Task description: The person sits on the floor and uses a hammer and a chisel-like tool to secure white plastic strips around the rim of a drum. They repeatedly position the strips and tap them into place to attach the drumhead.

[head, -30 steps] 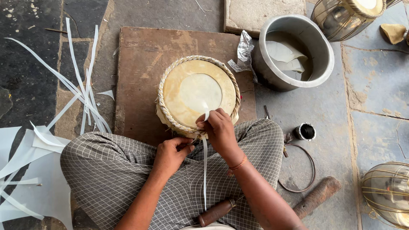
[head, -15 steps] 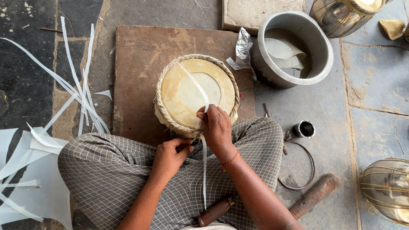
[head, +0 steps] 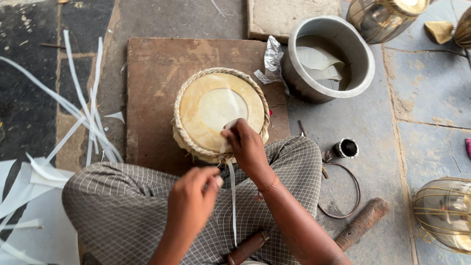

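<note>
Under the right hand [head: 248, 147] fingers [head: 231, 133] lies the strip [head: 232, 196].

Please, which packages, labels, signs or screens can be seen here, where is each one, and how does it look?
No label, sign or screen shows.
Foil wrapper: crumpled, silver, on the floor between the wooden board and the metal pot.
Small can: round, open, dark inside with a pale rim, on the floor right of the person's knee.
</note>
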